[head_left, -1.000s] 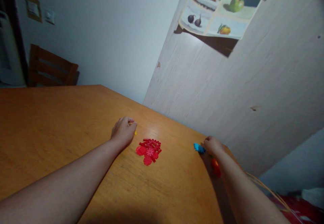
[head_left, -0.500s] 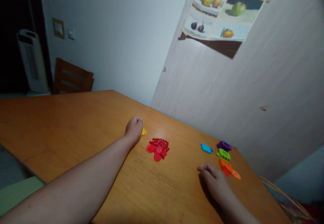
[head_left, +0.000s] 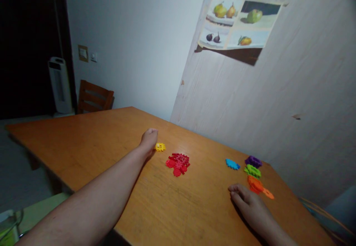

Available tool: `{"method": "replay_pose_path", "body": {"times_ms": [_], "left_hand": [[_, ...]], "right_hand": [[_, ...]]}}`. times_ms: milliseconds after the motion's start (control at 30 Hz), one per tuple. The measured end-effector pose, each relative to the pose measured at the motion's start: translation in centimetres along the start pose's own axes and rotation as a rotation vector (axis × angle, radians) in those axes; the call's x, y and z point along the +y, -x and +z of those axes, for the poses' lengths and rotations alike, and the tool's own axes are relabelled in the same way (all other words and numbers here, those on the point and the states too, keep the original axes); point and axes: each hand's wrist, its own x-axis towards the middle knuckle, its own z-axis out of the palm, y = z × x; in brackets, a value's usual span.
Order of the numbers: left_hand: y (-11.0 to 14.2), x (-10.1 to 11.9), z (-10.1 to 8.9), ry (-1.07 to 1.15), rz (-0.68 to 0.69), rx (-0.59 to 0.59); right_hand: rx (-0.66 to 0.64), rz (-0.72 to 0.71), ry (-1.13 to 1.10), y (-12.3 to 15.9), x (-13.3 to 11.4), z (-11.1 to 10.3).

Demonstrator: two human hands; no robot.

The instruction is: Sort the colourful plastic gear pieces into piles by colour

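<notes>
My left hand (head_left: 149, 139) is out at the far middle of the table, its fingers closed and mostly turned away from view. Right against its side lie yellow toothed plastic pieces (head_left: 160, 147), partly covered by the hand; what it grips is hidden. Just to the right is a pile of red toothed discs and sticks (head_left: 178, 163). My right hand (head_left: 246, 199) rests on the table at the right with fingers curled in and nothing visible in them. Beyond it sit orange pieces (head_left: 255, 184), green pieces (head_left: 253, 170), purple pieces (head_left: 253, 161) and blue pieces (head_left: 232, 164).
The wooden table (head_left: 180, 205) meets the wall along its far edge. A wooden chair (head_left: 94, 96) stands behind its far left side, with a white upright appliance (head_left: 60, 86) farther back. A fruit poster (head_left: 240, 25) hangs on the wall.
More of the yellow pieces shows beside my left hand. My right hand has shifted slightly, staying curled near the orange pieces. The camera view has turned a little to the left and up.
</notes>
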Motion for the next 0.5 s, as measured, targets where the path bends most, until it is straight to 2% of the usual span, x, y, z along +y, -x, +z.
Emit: {"method": "replay_pose_path", "body": {"times_ms": [67,133,200,267,367,500], "left_hand": [[0.2,0.2,-0.4,0.015,-0.025,-0.077],[0.7,0.3,-0.8,-0.029,-0.027,-0.21],[1.3,0.2,-1.2,-0.094,0.003,-0.332],[1.8,-0.1,-1.5,-0.16,0.035,-0.404],[2.1,-0.4,-2.0,-0.333,0.076,-0.417],[1.8,-0.2,-2.4,-0.62,0.199,-0.404]], "right_hand": [[-0.029,-0.012,-0.017,-0.2,0.3,-0.1],[-0.057,-0.018,-0.035,-0.3,0.5,-0.2],[-0.078,-0.019,-0.054,-0.3,0.7,-0.2],[-0.092,-0.017,-0.075,-0.4,0.8,-0.1],[-0.104,-0.024,-0.116,-0.6,1.0,0.1],[-0.095,-0.038,-0.14,-0.9,1.1,0.3]]}}
